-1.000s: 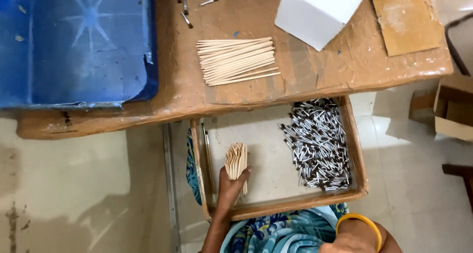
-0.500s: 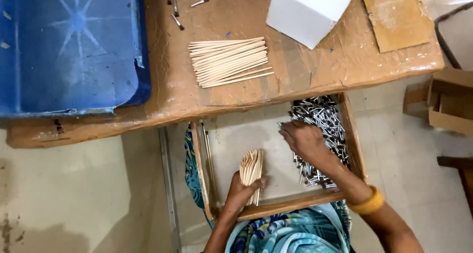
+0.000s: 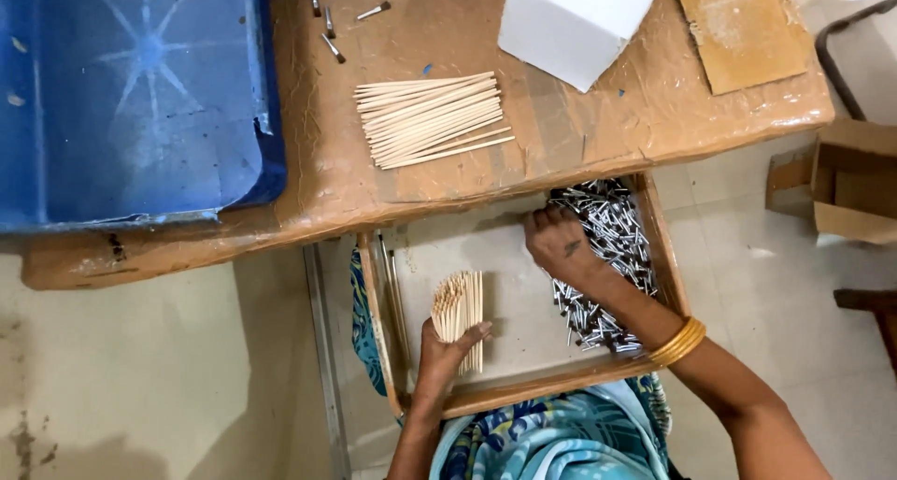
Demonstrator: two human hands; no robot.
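**Loose bundle, crowded tray: where this could slip**

The left hand [image 3: 447, 349] is curled around a bundle of thin wooden sticks [image 3: 459, 310], gripping only their lower ends near the front edge of the shallow wooden tray [image 3: 523, 394], towards its left side. The sticks stand fanned and unsupported at the top. With so low a grip, a tilt of the wrist could let them splay or slide out and scatter across the tray's bare middle.

The right hand [image 3: 561, 244] lies palm down on the heap of small dark-and-silver metal pieces [image 3: 612, 256] at the tray's right side, fingers bent into the pile near its back right corner. Whether it has anything pinched I cannot tell; the fingertips are buried. Raking there could push pieces over the tray's right rim onto the floor, since the heap lies right against that wall.

The tray sits partly under the front edge of the brown table [image 3: 598, 134], so a hand lifted sharply could knock that edge. A second sheaf of sticks [image 3: 430, 120] rests mid-table, well apart from the blue lid [image 3: 131, 97] at the table's left end and the white box [image 3: 575, 22] at its back edge.
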